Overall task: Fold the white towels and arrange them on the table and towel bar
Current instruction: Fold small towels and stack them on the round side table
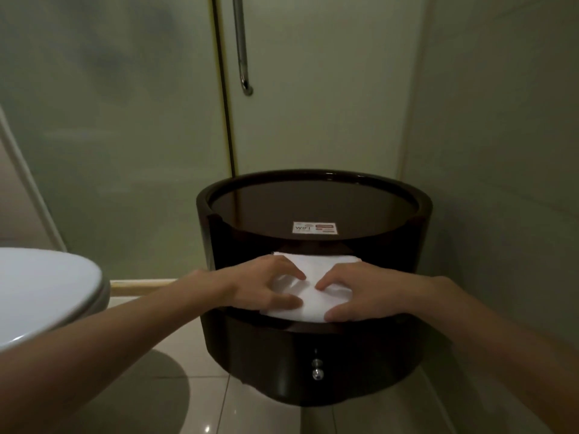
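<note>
Towel (pixel 310 296): white, soft, folded flat; lies on the table's open middle shelf, reaching the shelf's front edge.
Left hand (pixel 266 286): fingers arched, thumb at the front edge, gripping the towel's left part.
Right hand (pixel 366 297): curled the same way, gripping the right part.
Table (pixel 313 189): round, glossy dark wood, raised rim; sticker (pixel 315 228) on top, metal knob (pixel 317 374) below.
Left: smooth white toilet lid (pixel 44 286).

A folded white towel (pixel 310 297) is laid flat on the open middle shelf of a round, glossy dark brown table (pixel 266 355), its near edge set at the shelf's front rim.
</note>
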The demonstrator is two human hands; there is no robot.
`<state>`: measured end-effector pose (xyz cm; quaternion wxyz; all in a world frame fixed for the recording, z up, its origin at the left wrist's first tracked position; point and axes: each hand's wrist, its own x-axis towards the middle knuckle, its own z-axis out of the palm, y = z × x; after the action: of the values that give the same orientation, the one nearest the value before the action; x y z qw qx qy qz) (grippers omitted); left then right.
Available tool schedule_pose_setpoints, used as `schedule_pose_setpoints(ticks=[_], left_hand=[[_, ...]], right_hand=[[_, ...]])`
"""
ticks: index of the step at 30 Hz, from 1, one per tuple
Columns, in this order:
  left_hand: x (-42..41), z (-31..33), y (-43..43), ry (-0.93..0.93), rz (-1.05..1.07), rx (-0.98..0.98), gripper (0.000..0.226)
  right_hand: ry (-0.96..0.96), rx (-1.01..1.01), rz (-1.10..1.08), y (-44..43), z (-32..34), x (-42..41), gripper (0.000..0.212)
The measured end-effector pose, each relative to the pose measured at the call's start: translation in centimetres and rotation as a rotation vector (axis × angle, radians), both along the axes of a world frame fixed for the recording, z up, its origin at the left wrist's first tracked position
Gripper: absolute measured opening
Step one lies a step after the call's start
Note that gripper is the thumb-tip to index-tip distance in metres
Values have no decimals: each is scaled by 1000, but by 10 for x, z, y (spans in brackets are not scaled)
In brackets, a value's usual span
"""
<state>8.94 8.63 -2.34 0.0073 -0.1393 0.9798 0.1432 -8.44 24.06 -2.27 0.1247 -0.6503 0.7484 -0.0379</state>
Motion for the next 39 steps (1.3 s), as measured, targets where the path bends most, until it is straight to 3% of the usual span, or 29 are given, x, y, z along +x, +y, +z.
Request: schedule_pose_setpoints(ticks=[3, 7, 13, 21, 23, 25, 28, 33, 39], left_hand=[[-1, 0, 2, -56, 11, 51, 63], [-4, 2, 6, -32, 16, 52, 64], [-3, 9, 11, 74, 1, -83, 76], [-17, 17, 7, 245, -48, -133, 50], [-21, 26, 1, 290, -52, -99, 42], [-24, 34, -4, 329, -51, -65, 38], [-29, 47, -10, 385, -47, -34, 32], [-35, 70, -20, 412, -52, 13, 28], [-40, 118, -33, 584, -55, 52, 25]], right_hand=[[13, 38, 13, -4, 4, -1, 63], [0, -54, 56, -13, 8, 0, 42], [-83, -103, 63, -23, 19, -6, 30], [-155, -88, 67, -33, 47, -20, 8], [-171, -112, 55, -33, 52, -21, 19], [-183, -93, 21, -31, 53, -21, 44], [-94, -41, -53, -26, 53, -23, 71], [21, -227, -59, -20, 69, -29, 30], [33, -379, -62, -25, 122, -33, 24]])
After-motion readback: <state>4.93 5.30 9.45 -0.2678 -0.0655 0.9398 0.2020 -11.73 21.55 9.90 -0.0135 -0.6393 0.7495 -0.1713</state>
